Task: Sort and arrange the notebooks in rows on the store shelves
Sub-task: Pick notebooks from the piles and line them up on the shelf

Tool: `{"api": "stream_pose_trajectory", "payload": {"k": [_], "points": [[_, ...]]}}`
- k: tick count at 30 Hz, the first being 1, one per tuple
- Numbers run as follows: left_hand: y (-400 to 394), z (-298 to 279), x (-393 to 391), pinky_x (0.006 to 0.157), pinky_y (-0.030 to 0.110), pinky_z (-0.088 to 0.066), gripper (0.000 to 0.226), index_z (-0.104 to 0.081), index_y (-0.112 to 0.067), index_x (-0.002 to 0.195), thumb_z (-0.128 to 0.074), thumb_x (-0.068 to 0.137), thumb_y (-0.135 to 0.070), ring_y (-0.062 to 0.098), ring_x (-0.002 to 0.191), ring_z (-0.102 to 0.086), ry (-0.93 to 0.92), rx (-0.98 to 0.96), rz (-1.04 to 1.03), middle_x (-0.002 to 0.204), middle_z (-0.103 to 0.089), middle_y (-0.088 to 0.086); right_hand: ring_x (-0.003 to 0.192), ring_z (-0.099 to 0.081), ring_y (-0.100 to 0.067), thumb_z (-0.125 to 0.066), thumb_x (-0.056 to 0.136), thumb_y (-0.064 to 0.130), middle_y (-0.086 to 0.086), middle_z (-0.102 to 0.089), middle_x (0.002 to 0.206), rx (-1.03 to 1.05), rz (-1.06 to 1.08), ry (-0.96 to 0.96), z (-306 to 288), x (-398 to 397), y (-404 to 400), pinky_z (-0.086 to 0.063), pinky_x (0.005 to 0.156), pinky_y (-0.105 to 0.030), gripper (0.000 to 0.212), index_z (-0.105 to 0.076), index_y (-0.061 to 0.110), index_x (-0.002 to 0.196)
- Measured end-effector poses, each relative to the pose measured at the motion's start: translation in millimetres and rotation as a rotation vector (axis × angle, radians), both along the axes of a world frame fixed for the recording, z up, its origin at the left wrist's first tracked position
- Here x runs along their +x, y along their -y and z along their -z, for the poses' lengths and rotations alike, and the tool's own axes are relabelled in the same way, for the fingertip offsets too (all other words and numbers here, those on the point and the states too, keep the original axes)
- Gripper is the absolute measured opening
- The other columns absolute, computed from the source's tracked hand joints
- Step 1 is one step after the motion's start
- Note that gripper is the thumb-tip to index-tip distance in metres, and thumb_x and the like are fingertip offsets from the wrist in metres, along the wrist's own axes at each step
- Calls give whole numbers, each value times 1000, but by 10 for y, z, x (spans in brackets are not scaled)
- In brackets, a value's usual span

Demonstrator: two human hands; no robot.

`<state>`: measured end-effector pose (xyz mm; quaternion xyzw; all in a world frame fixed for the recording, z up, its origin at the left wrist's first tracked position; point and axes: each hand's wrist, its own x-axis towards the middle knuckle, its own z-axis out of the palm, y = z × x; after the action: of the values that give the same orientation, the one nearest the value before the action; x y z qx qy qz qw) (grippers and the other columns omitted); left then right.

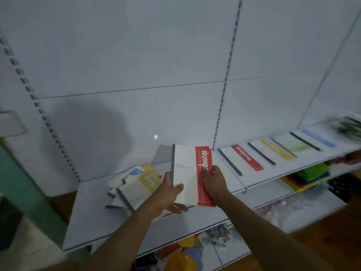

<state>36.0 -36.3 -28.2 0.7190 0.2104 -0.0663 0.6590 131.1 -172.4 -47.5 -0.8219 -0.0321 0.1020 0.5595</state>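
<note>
A red-banded notebook point(190, 173) is held above the shelf point(93, 218), gripped by the left hand point(169, 194) and pinched by the right hand point(214, 181), forearms outstretched.

Red-banded notebook point(187, 173) held above shelf point(93, 218); loose pile point(134, 184) left.

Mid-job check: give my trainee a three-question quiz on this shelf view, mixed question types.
1. True or false: both hands grip the red-banded notebook.
2. Which band colour lies nearest it in the laid-out row on the right? A) blue B) red C) green
3. Fill in: the unsorted pile lies to the ____ of the held notebook.

Key:
1. True; the left hand holds the spine edge and the right hand the red band.
2. B
3. left
</note>
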Motion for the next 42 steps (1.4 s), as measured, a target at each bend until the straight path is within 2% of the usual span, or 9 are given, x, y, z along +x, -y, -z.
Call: {"api": "stream_pose_trajectory", "payload": {"k": [4,9,12,15,21,26,30,32,42], "points": [[900,41,360,54,34,-57,30,-34,-26,127,-46,100,-21,29,90,-67,55,-40,142,122,-57,7,83,-61,-12,-42,99,36,4,-60,105,9,263,36,-90,-61,1029,-49,72,-27,24,-44,20,117],[2164,-63,599,54,37,-58,25,-41,-24,124,-45,100,-19,25,92,-63,79,-76,279,114,-59,6,90,-59,-18,-46,97,32,3,-60,108,25,548,40,-241,-229,2317,-47,82,-33,28,-49,19,123],[2866,-138,662,56,42,-59,28,-39,-24,125,-47,99,-16,30,93,-63,92,-59,428,117,-57,6,93,-62,-18,-44,98,36,2,-61,115,72,655,21,-308,-397,3036,-53,85,-38,31,-45,22,126],[3535,-205,657,58,47,-60,32,-37,-23,125,-49,98,-12,29,90,-65,103,-48,557,117,-56,5,85,-60,-12,-42,99,36,5,-59,107,100,751,-2,-347,-533,3712,-48,69,-26,29,-42,22,125],[4599,-219,660,60,47,-60,42,-33,-28,133,-50,97,-13,30,95,-65,107,-40,679,122,-56,2,83,-58,-10,-42,99,38,7,-56,101,99,871,9,-374,-675,4761,-46,75,-31,19,-43,26,113],[5277,-165,678,54,41,-59,41,-33,-25,136,-47,98,-17,26,91,-66,111,-23,695,115,-59,1,85,-60,-12,-42,98,40,6,-58,102,117,915,9,-343,-755,5371,-47,71,-29,18,-41,28,111],[5674,-112,763,65,45,-61,38,-37,-22,135,-46,99,-27,25,91,-67,118,42,701,117,-61,5,83,-59,-11,-43,98,40,7,-57,99,99,937,0,-345,-710,5737,-44,70,-28,19,-43,26,112],[5817,-124,821,59,40,-61,38,-35,-23,135,-46,99,-29,24,86,-69,110,47,701,115,-62,5,84,-59,-12,-43,98,39,6,-58,101,115,939,-1,-343,-644,5864,-45,74,-30,20,-43,26,114],[6289,-162,1666,60,43,-61,33,-37,-21,131,-44,100,-28,26,89,-68,141,44,712,115,-63,6,85,-59,-12,-45,98,40,9,-56,102,99,955,-4,-361,181,6297,-44,76,-31,20,-41,27,113]]}}
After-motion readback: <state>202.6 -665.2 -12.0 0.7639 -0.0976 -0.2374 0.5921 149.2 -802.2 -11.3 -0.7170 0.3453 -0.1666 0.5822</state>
